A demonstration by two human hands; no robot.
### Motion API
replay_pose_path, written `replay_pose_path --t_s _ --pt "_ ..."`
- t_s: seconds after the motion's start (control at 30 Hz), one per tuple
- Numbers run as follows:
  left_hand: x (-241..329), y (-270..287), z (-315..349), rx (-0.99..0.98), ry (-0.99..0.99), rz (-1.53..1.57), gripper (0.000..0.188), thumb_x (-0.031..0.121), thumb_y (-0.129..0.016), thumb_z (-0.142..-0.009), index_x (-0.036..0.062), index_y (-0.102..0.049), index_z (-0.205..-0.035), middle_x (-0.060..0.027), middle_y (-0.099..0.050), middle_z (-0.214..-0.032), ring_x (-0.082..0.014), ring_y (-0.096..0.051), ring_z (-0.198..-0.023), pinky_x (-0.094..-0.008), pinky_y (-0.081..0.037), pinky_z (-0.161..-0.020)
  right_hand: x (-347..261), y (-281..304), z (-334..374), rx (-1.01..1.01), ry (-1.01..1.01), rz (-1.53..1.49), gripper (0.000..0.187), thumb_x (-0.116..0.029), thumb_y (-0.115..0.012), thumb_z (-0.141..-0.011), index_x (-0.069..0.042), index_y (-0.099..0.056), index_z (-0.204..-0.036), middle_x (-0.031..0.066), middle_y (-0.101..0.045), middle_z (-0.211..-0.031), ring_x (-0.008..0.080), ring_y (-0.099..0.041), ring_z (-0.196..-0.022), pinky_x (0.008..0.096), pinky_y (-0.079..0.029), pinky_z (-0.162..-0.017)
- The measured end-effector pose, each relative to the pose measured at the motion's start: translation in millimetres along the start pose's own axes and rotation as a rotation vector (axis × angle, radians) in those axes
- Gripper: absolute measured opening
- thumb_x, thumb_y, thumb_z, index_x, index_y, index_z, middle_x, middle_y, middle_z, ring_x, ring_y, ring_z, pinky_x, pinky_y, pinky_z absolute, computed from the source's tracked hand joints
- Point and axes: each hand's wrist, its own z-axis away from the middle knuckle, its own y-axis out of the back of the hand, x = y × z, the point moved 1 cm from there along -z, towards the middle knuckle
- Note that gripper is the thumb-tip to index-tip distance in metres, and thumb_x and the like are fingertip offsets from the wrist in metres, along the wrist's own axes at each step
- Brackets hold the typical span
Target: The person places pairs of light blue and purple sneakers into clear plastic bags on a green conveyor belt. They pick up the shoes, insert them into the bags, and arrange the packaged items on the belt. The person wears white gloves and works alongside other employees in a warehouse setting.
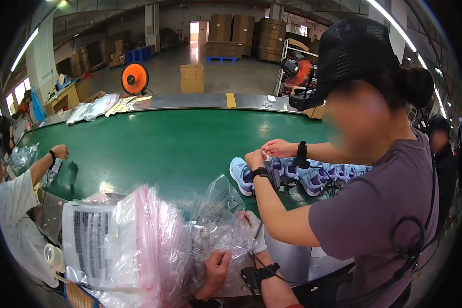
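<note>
My left hand (215, 273) is closed in a pinch on the lower part of a clear plastic bag (216, 208) with dark print. The bag stands partly opened out over the metal table edge. My right hand (252, 229), in a whitish glove with a black strap on the wrist, grips the bag's right side; film partly covers its fingers. Beside my left hand lies a thick stack of clear, pink-edged plastic bags (138, 236). Beyond my right hand, light-blue and purple sneakers (241, 175) stand in a row on the green conveyor belt (179, 138).
Close on my right a co-worker (374, 190) reaches both hands over the sneakers. Another person (18, 215) works at the left. A tape roll (54, 256) sits by the bag stack. More flat bags (93, 108) and an orange fan (134, 78) are at the far side.
</note>
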Motion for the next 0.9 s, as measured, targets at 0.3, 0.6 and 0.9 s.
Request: replay_pose_path --t_s 0.3,0.6,0.9 --pt "9 3 -5 0.004 -0.039 -0.032 0.017 0.016 -0.064 -0.090 0.0017 -0.060 -0.081 0.0060 -0.047 -0.060 -0.0011 -0.038 -0.056 -0.0215 -0.032 -0.048 -6 -6 -2 0.013 0.048 -0.067 0.015 -0.014 -0.053 -0.096 -0.001 -0.061 -0.098 0.0038 -0.063 -0.086 0.0103 -0.057 -0.081 0.0255 -0.047 -0.074" --pt "11 -2 -1 -0.010 -0.016 -0.023 0.017 0.016 -0.064 -0.090 0.0018 -0.060 -0.081 0.0069 -0.046 -0.060 -0.0008 -0.037 -0.056 -0.0212 -0.031 -0.048 12 -5 -2 0.015 0.098 -0.122 0.014 -0.012 -0.051 -0.097 -0.001 -0.060 -0.095 0.0001 -0.060 -0.085 0.0058 -0.053 -0.077 0.0218 -0.045 -0.070" --pt "10 -3 0 -0.008 -0.023 -0.031 0.016 0.015 -0.064 -0.090 0.0015 -0.061 -0.083 0.0060 -0.048 -0.062 -0.0010 -0.039 -0.057 -0.0206 -0.033 -0.049 30 -5 -5 0.026 0.128 -0.084 0.013 -0.010 -0.050 -0.097 -0.001 -0.059 -0.095 -0.0007 -0.058 -0.085 0.0059 -0.051 -0.078 0.0209 -0.044 -0.072"
